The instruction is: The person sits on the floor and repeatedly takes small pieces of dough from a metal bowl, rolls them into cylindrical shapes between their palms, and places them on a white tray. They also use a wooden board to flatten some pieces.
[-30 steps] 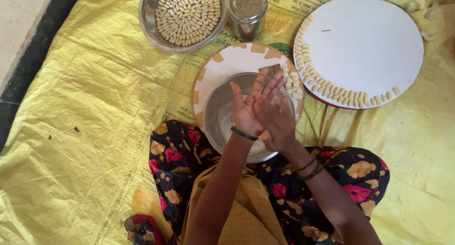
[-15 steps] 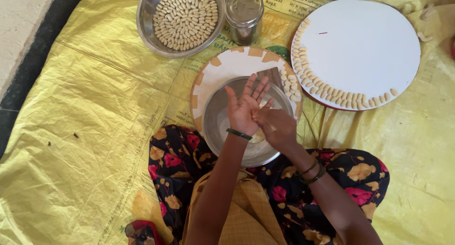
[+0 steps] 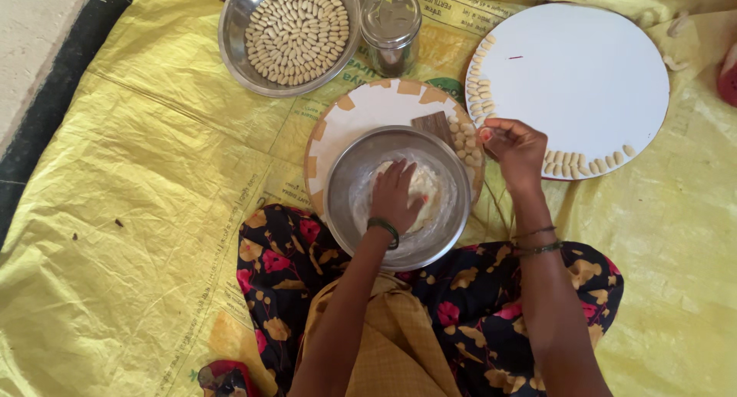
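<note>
My left hand [image 3: 395, 196] rests flat on a pale lump of dough [image 3: 427, 183] inside a steel bowl [image 3: 349, 205] on my lap. My right hand [image 3: 513, 147] is lifted to the right, fingers pinched on a small dough piece, at the edge of a large white round board [image 3: 583, 74]. Small shaped dough pieces [image 3: 480, 97] line that board's left and lower rim. More pieces [image 3: 464, 140] and a dark brown block [image 3: 433, 125] lie on a round woven tray with a white centre [image 3: 368, 109] under the bowl.
A steel bowl [image 3: 234, 44] filled with several shaped dough pieces [image 3: 295, 32] sits at the top, beside a lidded steel jar [image 3: 391, 28]. Everything lies on a yellow plastic sheet [image 3: 130, 213]. A dark strip and pale floor [image 3: 38, 36] border it on the left.
My hands were pressed together over the bowl, rolling dough. Now they have parted: the left went down onto the dough lump, the right moved right to the white board.
</note>
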